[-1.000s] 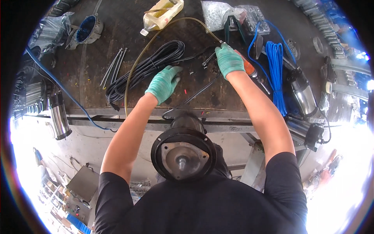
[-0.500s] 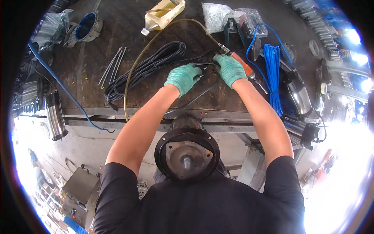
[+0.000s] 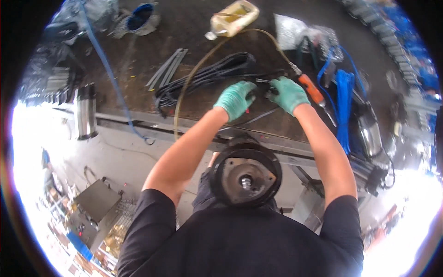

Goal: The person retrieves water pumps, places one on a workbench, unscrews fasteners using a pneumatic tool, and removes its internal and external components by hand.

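My left hand [image 3: 236,99], in a green glove, is over the bench with its fingers curled around something dark that I cannot make out. Close to its right, my right hand [image 3: 290,94], gloved alike, is also closed; what it pinches is small, dark and blurred. A thin metallic piece [image 3: 263,81] lies at the fingertips between the hands, near the end of a black cable [image 3: 240,62] that is coiled beyond my left hand. Below the hands, in front of my torso, stands a dark round motor housing [image 3: 233,187] with a metal flange and a central shaft.
An orange air screwdriver [image 3: 311,90] on a yellowish hose lies right of my right hand, beside a blue cable bundle [image 3: 344,108]. Metal rods [image 3: 168,69] lie at left. Farther back are a plastic bottle [image 3: 244,16] and a clear parts bag [image 3: 290,34]. Steel cylinders stand at both sides.
The whole view has shifted and tilted, so bench things appear farther right. The dark thin piece that spanned both hands shows less clearly now. Both hands stay close together.
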Motion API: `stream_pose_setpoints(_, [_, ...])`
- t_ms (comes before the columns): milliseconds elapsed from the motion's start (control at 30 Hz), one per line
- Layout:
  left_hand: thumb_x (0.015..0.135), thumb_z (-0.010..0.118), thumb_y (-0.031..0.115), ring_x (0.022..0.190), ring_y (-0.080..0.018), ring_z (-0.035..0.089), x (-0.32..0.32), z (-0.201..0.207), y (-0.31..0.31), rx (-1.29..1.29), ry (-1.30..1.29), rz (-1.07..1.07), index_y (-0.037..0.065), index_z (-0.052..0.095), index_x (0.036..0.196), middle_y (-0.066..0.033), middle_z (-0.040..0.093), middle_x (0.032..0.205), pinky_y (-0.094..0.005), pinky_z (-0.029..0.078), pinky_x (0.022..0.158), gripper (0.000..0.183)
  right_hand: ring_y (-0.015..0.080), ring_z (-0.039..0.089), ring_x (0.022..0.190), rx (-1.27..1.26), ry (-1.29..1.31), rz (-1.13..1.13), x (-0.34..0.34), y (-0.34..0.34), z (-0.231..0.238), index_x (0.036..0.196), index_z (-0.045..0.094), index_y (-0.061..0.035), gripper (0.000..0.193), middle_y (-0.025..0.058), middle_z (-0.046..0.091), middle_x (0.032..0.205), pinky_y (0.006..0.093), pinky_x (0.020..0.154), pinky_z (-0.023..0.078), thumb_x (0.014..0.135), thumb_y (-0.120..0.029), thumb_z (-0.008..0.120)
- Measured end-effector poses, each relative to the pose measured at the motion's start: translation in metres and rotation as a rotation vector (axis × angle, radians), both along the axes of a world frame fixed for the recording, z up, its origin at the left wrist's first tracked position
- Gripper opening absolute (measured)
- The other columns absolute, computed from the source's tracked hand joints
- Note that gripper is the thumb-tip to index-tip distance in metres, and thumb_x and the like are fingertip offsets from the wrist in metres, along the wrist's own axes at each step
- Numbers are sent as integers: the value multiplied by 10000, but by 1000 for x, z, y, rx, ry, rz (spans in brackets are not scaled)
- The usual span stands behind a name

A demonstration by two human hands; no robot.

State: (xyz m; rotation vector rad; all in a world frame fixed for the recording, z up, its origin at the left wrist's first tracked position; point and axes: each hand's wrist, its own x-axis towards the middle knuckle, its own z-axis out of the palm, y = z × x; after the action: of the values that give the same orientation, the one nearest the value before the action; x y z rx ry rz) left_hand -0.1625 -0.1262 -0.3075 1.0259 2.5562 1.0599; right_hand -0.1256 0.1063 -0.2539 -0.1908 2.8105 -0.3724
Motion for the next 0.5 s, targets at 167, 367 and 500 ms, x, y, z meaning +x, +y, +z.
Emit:
stream_pose_setpoints(167, [900,725,169,1017,-384,678,35,40,-61,46,-210,196,28,684,1182,-184,703,1122,-430,546,886,318,438,664,1042,49,-78,-69,-6,2,-13,1103,700,-88,258,242,658,1101,510,906,544,870,-195,730])
stream_pose_setpoints(367, [906,693,57,905,-332,685,57,45,-136,64,-174,367,37,693,1141,-160,684,1030,-387,556,788,236,408,684,1085,123,-160,-89,-18,-15,-11,1119,716,-57,309,248,702,1142,483,947,554,820,-134,717])
stream_pose_setpoints(500, [915,686,25,887,-295,686,66,62,-150,122,-96,406,38,695,1137,-141,683,1027,-352,553,769,222,387,698,1063,163,-257,-111,-21,-16,-5,1137,708,-45,379,225,723,1121,466,926,563,795,-203,748])
